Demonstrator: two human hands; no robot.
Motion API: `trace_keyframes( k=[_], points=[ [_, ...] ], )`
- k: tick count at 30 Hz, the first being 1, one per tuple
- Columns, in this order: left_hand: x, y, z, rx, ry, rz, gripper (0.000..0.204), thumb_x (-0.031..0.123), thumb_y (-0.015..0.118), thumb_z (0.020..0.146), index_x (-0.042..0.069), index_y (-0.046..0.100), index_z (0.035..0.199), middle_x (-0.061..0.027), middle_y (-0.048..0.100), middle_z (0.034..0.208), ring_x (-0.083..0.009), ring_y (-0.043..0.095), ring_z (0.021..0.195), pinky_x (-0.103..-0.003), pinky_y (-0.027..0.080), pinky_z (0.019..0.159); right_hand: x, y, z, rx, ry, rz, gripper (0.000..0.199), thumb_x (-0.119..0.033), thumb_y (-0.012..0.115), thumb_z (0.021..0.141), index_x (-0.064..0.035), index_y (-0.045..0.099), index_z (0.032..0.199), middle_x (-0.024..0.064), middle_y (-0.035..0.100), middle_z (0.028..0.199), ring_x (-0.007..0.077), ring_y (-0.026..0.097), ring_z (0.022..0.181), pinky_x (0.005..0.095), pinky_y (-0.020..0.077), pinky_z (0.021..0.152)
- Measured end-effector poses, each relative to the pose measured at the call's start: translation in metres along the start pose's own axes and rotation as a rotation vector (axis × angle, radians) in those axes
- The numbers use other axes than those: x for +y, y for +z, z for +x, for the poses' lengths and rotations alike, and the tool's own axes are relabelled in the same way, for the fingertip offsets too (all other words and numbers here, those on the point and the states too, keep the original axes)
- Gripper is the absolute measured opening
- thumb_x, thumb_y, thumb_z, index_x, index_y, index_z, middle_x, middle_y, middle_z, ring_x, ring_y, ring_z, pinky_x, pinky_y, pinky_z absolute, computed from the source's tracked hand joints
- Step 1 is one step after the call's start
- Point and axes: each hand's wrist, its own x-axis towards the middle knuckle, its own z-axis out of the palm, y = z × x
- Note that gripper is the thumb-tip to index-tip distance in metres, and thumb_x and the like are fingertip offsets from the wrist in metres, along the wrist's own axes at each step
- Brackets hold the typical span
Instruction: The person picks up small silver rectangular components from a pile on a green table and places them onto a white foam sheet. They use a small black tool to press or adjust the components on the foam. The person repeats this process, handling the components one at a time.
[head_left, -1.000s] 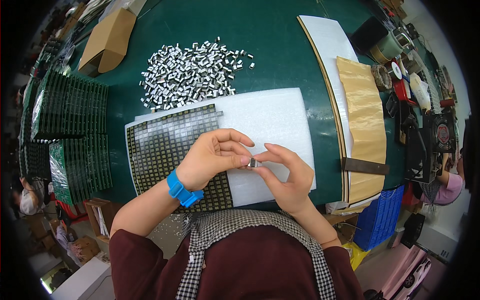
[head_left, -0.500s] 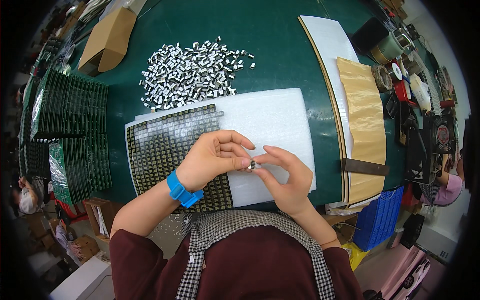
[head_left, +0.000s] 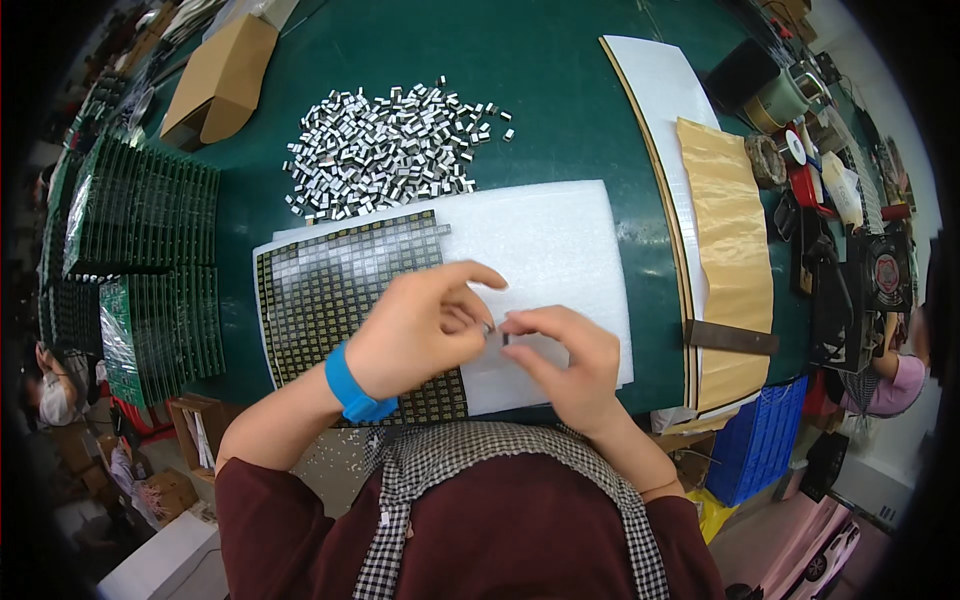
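Observation:
My left hand (head_left: 425, 325), with a blue band at the wrist, has thumb and fingers pinched together over the white foam sheet (head_left: 545, 240). A tiny shiny bit shows at its fingertips, too blurred to name. Just to the right, my right hand (head_left: 572, 362) pinches a small dark component (head_left: 506, 340) between thumb and fingertip. A narrow gap separates the two hands. Under my left hand and forearm lies a sheet of small dark square circuit boards (head_left: 320, 290) in rows on the foam. Beyond it is a heap of small silver-and-black components (head_left: 380, 150) on the green table.
Stacked green circuit boards (head_left: 140, 215) stand at the left, below an open cardboard box (head_left: 222, 80). On the right lie white foam boards (head_left: 655, 75), brown paper (head_left: 725, 240) and a dark bar (head_left: 732, 337). A blue crate (head_left: 757, 440) sits below the table's right edge.
The small component was held between both hands' fingertips; now the hands have drawn slightly apart, with a dark piece in the right. My left fingers have curled in more.

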Motion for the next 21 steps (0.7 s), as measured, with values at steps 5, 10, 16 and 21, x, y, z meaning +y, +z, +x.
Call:
trace_keyframes(
  k=[5, 10, 16, 21],
  points=[
    [-0.017, -0.04, 0.037, 0.632, 0.52, 0.865, 0.027, 0.0, 0.06, 0.077, 0.0, 0.064, 0.104, -0.0139, 0.064, 0.109, -0.0291, 0.062, 0.097, -0.035, 0.048, 0.088, 0.018, -0.004, 0.0, 0.088, 0.301, 0.562, 0.019, 0.008, 0.062, 0.081, 0.004, 0.065, 0.1, 0.0102, 0.062, 0.1, 0.017, 0.063, 0.09, 0.0281, 0.0547, 0.079],
    [-0.027, -0.027, 0.046, 0.47, 0.52, 1.166, 0.016, 0.001, 0.062, 0.07, 0.0, 0.061, 0.086, -0.0133, 0.055, 0.09, -0.03, 0.055, 0.085, -0.037, 0.048, 0.074, 0.016, -0.003, 0.003, 0.101, 0.304, 0.514, 0.017, 0.009, 0.061, 0.082, 0.0066, 0.064, 0.099, 0.0124, 0.06, 0.101, 0.0191, 0.062, 0.095, 0.028, 0.0535, 0.084],
    [-0.028, -0.024, 0.051, 0.403, 0.591, 1.327, 0.006, 0.0, 0.057, 0.068, 0.002, 0.053, 0.072, -0.0114, 0.054, 0.079, -0.0281, 0.054, 0.078, -0.035, 0.048, 0.067, 0.018, -0.004, 0.0, 0.104, 0.316, 0.534, 0.018, 0.008, 0.061, 0.083, 0.0066, 0.063, 0.101, 0.0124, 0.061, 0.102, 0.0187, 0.063, 0.095, 0.0285, 0.0529, 0.085],
    [-0.008, -0.037, 0.039, 0.325, 0.468, 0.714, 0.012, -0.001, 0.064, 0.075, -0.003, 0.064, 0.087, -0.0115, 0.065, 0.084, -0.0232, 0.063, 0.079, -0.029, 0.051, 0.071, 0.016, -0.004, 0.0, 0.164, 0.428, 0.605, 0.023, 0.005, 0.064, 0.083, 0.0049, 0.062, 0.105, 0.0126, 0.064, 0.101, 0.0182, 0.064, 0.092, 0.0279, 0.0525, 0.084]
  ],
)
